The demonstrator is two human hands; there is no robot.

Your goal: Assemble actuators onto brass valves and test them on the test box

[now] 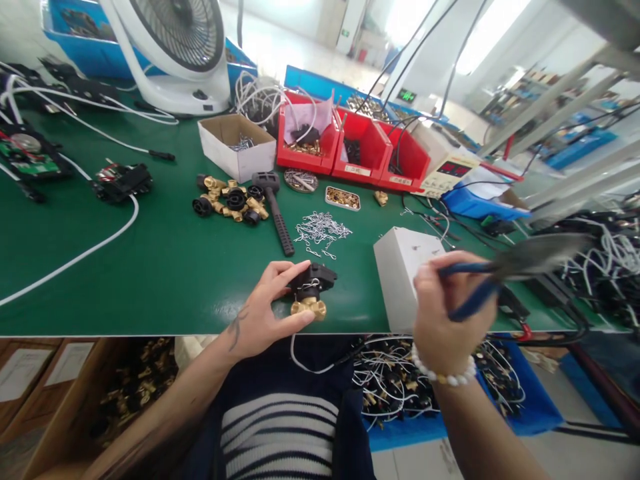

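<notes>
My left hand [273,300] is closed around a brass valve with a black housing [309,308], close to the table's front edge. A bent wire clip [309,285] shows on the black part, and a white cable hangs below the edge. In my right hand [453,307] is a pair of pliers with blue handles [473,297], raised over the right side and smeared by motion. A grey-white box [400,287] stands just left of that hand. Beyond my left hand lies a loose pile of silver wire clips [323,229].
A black hammer [277,210] lies beside brass fittings with black caps [233,200]. Behind are a white carton [237,147], red bins [363,153] and a fan [175,47]. A small tray [343,198] holds brass pieces. Blue crates of cabled parts [395,387] stand below.
</notes>
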